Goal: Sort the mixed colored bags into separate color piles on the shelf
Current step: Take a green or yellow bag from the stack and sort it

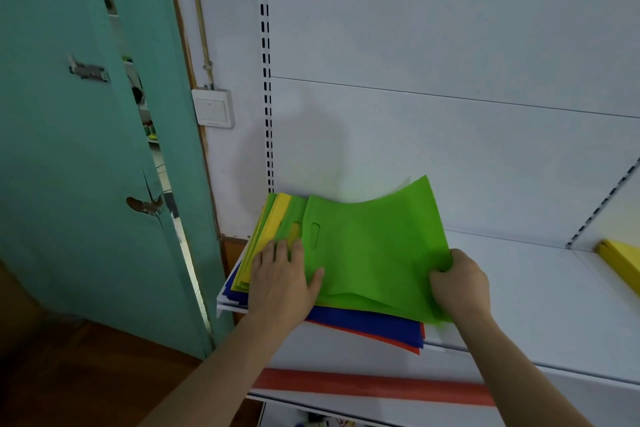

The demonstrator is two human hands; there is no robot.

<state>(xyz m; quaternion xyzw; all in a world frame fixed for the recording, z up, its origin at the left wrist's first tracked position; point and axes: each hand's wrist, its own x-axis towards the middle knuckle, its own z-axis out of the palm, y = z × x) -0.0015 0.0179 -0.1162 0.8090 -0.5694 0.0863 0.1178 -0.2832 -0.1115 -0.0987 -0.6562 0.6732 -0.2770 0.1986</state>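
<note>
One white metal shelf [540,308] fills most of the view, with a pale back panel above it and a slotted upright [266,80] running down its left edge. Left of the unit stands a teal door [69,166], ajar, with a white wall switch [212,108] between door frame and upright. An orange-red strip [374,386] runs along the front edge of a lower shelf level.

At the left end of the shelf lies the mixed stack of bags [363,322]: flat, thin, fabric-like sheets with oval cut-out handles. Green and yellow layers show at its left edge, with blue and then red-orange ones fanning out at the bottom toward the front. On top is a bright green bag [374,250], its far right corner curling upward against the back panel and its surface bowed in the middle. A yellow pile [621,263] sits well apart at the far right edge of the view.

The left hand [282,279] lies flat on the stack's left part, fingers straight and slightly spread, thumb resting on the green bag. The right hand [460,282] pinches the green bag's near right edge, fingers curled over the fabric.
</note>
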